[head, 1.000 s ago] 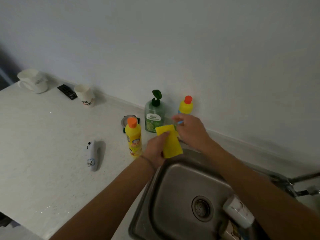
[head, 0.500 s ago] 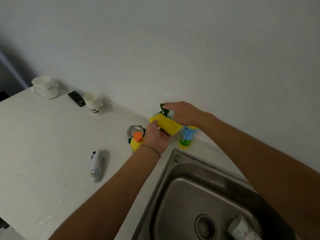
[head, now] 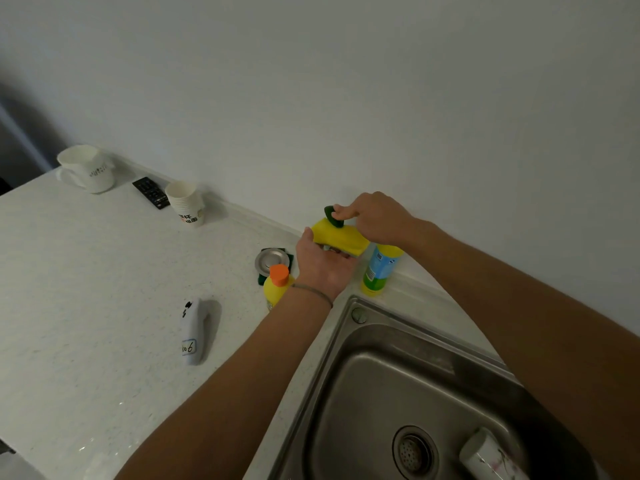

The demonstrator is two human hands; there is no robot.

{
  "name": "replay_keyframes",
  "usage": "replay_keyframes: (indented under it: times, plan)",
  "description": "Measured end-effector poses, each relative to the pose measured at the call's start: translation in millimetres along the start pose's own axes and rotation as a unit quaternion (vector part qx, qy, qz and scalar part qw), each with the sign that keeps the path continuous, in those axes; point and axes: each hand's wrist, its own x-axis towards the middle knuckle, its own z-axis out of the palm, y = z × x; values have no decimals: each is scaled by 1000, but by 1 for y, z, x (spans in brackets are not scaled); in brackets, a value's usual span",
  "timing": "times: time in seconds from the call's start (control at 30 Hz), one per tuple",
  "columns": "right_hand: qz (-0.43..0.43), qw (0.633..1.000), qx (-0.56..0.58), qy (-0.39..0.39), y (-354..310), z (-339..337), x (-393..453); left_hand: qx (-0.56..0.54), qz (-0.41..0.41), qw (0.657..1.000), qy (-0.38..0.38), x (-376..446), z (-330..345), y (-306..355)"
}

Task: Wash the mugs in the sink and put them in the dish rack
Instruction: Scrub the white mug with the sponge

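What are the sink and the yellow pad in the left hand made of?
Sink: looks like brushed stainless steel, grey with dull streaked reflections. Yellow pad: probably soft foam sponge, matte and bending in the left hand.

I get one head-worn wide view, looking forward and down over the desk (head: 86, 323) and sink (head: 398, 386), seemingly close.

Bottles (head: 380, 268) crowd the sink (head: 349, 344) corner (counter (head: 86, 306) leftward lies open).
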Motion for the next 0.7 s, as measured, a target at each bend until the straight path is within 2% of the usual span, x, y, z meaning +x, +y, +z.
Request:
replay_keyframes:
  times: [0.3,0.47,0.53,0.63,0.7]
  plan:
    - [17,999,-25,-21,-13,-1,-9,57,-5,998,2,-5,-3,2]
    - [27,996,85,4,-19,0,-31,138,-16,990,0,-19,-6,-2]
    - [63,982,163,66,-17,13,-47,158,-15,987,15,-27,-10,-6]
    - [152,939,259,169,-7,47,-85,233,-21,972,19,-39,-25,-25]
    - [226,903,332,150,6,81,-115,301,-21,953,22,-52,-39,-44]
